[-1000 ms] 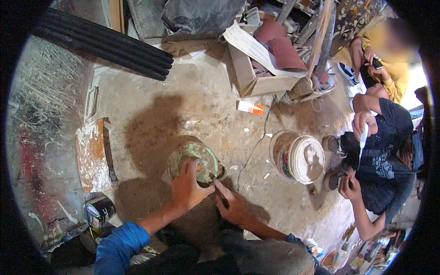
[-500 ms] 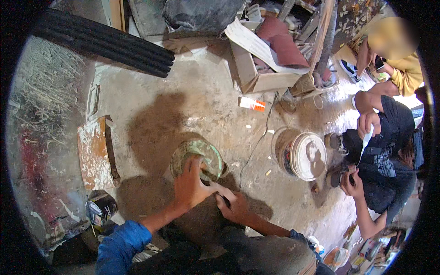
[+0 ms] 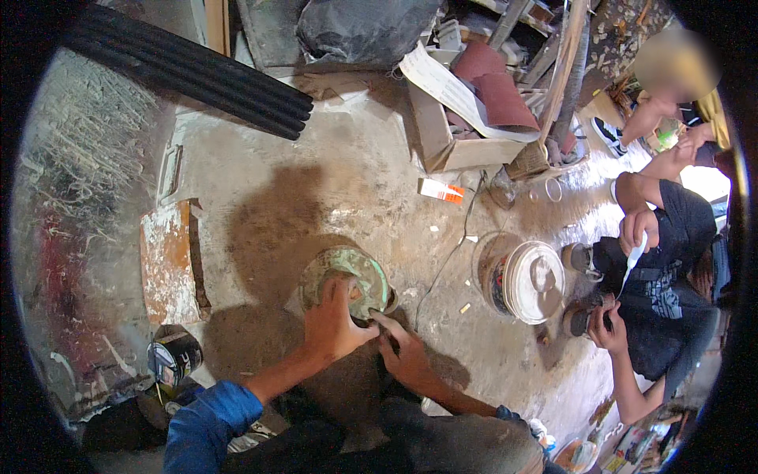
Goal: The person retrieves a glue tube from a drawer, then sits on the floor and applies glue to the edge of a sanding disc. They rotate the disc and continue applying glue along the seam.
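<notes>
A round green-white stained top (image 3: 367,278), like a bucket lid, is in front of me. My left hand (image 3: 335,324) is over its near side, fingers pointing away and curled round something mostly hidden beneath them. A small dark edge shows near the left thumb, too little to name. Close to that thumb, my right hand (image 3: 404,359) is bent at the lid's near right edge. Its index finger reaches toward the left thumb and the other fingers curl under. What it grips, if anything, cannot be made out.
Right of me stands a white-lidded bucket (image 3: 537,280); beyond it a co-worker (image 3: 663,268) holds a white thin-tipped tool (image 3: 634,257). An orange-white box (image 3: 440,191) and a cable lie on the floor. A paint can (image 3: 175,357) and stained board (image 3: 170,265) are left, black corrugated lengths (image 3: 197,71) far left.
My right hand has drawn slightly apart from the left thumb, its index finger straighter. My view has shifted slightly. Farther off, a second person's hands now hold something green and tan.
</notes>
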The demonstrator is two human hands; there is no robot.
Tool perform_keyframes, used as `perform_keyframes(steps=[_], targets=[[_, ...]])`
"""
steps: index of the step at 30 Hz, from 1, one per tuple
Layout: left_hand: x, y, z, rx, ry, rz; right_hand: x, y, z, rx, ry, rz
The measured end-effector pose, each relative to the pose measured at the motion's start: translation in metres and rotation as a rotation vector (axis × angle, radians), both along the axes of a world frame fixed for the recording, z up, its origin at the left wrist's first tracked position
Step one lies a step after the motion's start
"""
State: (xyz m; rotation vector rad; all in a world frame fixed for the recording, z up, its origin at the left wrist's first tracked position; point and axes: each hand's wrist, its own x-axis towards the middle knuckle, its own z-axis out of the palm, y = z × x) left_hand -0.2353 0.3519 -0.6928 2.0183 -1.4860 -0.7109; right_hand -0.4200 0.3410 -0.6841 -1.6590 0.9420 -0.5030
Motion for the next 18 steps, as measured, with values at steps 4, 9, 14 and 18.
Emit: perform_keyframes(steps=[4, 9, 14, 18], targets=[[0.0, 0.001, 0.0, -0.018, -0.033, 0.02, 0.002, -0.004, -0.008, 0.045, 0.026, 0.003], [0.009, -0.004, 0.01, 0.006, -0.059, 0.06, -0.014, -0.014, -0.023, -0.128, -0.143, -0.115], [0.025, -0.014, 0.036, -0.172, 0.18, -0.112, -0.016, -0.066, 0.0, -0.067, -0.051, -0.28], [0.062, -0.02, 0.054, 0.092, 0.587, -0.369, -0.026, -0.106, 0.041, -0.442, 0.113, 0.064]])
